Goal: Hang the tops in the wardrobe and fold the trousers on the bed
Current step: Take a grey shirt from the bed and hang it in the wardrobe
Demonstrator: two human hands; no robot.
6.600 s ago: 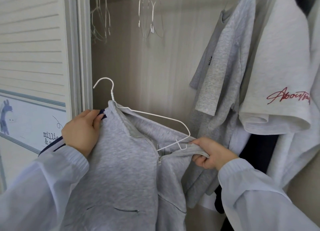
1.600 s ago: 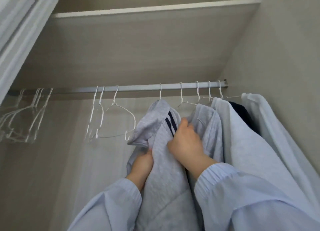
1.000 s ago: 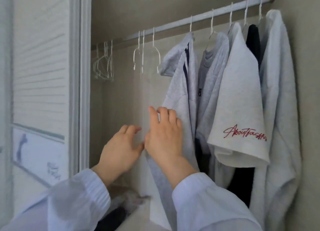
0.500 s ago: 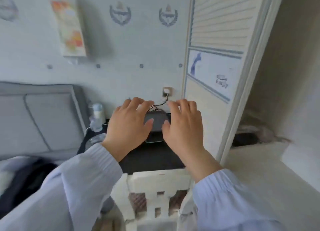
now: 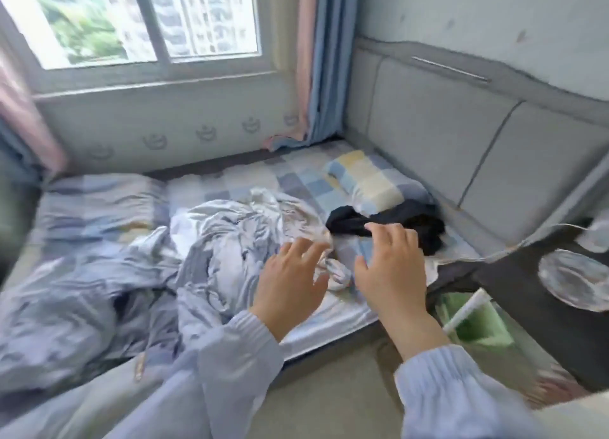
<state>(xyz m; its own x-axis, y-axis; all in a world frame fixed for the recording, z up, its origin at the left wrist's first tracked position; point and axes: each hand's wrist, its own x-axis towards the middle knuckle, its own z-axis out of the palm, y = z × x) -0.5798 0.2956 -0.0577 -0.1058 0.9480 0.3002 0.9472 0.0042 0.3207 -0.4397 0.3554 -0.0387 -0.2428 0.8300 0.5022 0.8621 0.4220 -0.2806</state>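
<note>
A crumpled pale blue-and-white duvet [image 5: 211, 241] lies beside a checked blue-and-yellow pillow [image 5: 372, 181]; pink-and-blue curtains [image 5: 316, 59] flank the white-framed window [image 5: 148, 23].

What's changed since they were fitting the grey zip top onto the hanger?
The top now hangs on the wardrobe rail and both hands have let go. The person has turned to the bed; left hand and right hand reach, empty, toward the dark garment.
</note>
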